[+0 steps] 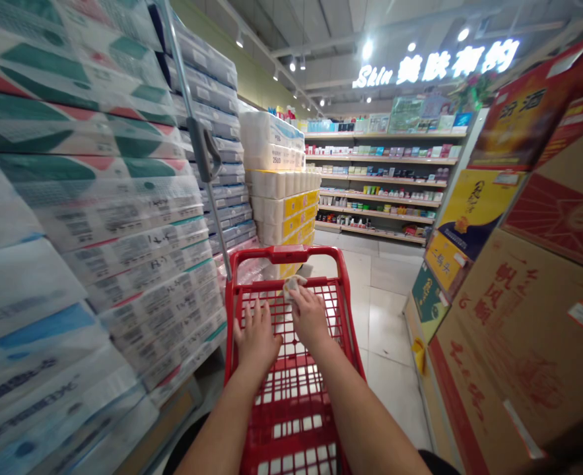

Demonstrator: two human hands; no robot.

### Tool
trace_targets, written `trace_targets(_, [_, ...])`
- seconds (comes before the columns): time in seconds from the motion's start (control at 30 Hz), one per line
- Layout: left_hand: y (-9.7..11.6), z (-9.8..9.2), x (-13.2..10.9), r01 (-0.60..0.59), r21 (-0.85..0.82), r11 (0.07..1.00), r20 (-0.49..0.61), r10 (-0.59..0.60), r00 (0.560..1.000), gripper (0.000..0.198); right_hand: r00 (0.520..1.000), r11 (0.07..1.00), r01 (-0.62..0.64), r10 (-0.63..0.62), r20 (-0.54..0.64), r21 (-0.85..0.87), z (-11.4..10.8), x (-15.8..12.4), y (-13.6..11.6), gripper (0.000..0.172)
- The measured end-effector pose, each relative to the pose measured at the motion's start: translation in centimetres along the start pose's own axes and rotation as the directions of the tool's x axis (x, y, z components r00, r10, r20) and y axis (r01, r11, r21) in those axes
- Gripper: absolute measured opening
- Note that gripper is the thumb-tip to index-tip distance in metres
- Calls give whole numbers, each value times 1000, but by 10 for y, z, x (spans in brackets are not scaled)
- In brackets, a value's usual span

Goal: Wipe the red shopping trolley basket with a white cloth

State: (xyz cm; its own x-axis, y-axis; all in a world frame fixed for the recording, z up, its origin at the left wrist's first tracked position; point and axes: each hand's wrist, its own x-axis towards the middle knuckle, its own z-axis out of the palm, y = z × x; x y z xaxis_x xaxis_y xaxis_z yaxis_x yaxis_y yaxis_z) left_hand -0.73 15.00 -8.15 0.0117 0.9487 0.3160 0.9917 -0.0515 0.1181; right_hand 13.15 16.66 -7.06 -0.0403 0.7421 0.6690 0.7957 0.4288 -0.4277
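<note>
One cloth (294, 285) sits in right hand (311, 318); left hand (257, 336) spreads over red cart (349, 310).

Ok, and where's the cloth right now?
In the head view, the cloth is in the right hand, by the red basket's far rim, right of the left hand.

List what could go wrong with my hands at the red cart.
The crumpled cloth in the right hand might snag on, or drop through, the grid of the red cart. The open left hand, spread over that grid, could catch in a gap. The metal pole looks close to the cart's corner, so turning might knock it.
</note>
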Motion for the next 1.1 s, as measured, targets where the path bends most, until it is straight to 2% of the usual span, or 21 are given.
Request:
trace_targets(0.13, [-1,1,0,-2,1,1000,2,2,1000,78,969,977,193,-205,139,95,-3,0,4,40])
trace_targets(0.17, [-1,1,0,0,-4,1000,2,0,1000,78,970,976,184,-200,138,117,-4,1,7,43])
trace_targets(0.3, [0,0,0,4,-13,1000,2,-4,1000,78,998,994,22,-27,48,104,-7,2,12,51])
trace_targets(0.33, [0,0,0,3,-9,1000,4,-3,1000,78,998,996,29,-34,51,90,-6,1,10,52])
trace_targets(0.43, [1,-2,0,8,11,1000,24,-8,1000,75,970,978,182,-195,142,99,-2,0,5,49])
trace_targets(0.5, [2,-4,0,17,9,1000,33,-18,999,74,965,972,200,-217,150,122,-2,0,6,46])
trace_targets(0.6, [2,-4,-1,18,-13,1000,24,-17,1000,77,999,994,25,-29,31,105,-4,2,9,47])
trace_targets(0.67, [2,-4,-1,9,-13,1000,20,-9,1000,78,1000,997,-25,26,-16,72,-5,2,8,48])
trace_targets(0.73, [1,-3,-1,8,-2,1000,21,-8,1000,77,997,997,76,-77,33,33,-6,1,3,45])
trace_targets(0.8, [1,-1,-1,11,2,1000,23,-11,1000,77,972,978,207,-206,111,6,-7,0,-1,42])
trace_targets(0.83, [1,-1,-1,13,1,1000,24,-13,1000,77,967,974,224,-221,127,-9,-8,-1,-3,42])
trace_targets(0.87, [1,-1,-1,14,-1,1000,22,-14,1000,77,975,980,195,-191,117,-29,-9,-1,-3,43])
trace_targets(0.93, [1,-1,-1,12,-3,1000,16,-12,1000,78,998,997,42,-39,43,-65,-9,-1,-3,48])
trace_targets(1.0, [1,0,-1,11,0,1000,8,-11,1000,79,999,996,-47,47,2,-75,-6,-2,-3,52])
trace_targets(1.03, [1,0,-1,10,2,1000,7,-10,1000,78,999,997,-21,23,23,-73,-4,-2,-4,51])
trace_targets(1.1, [1,0,-1,7,4,1000,7,-7,1000,77,988,992,112,-105,116,-58,-1,-3,-6,47])
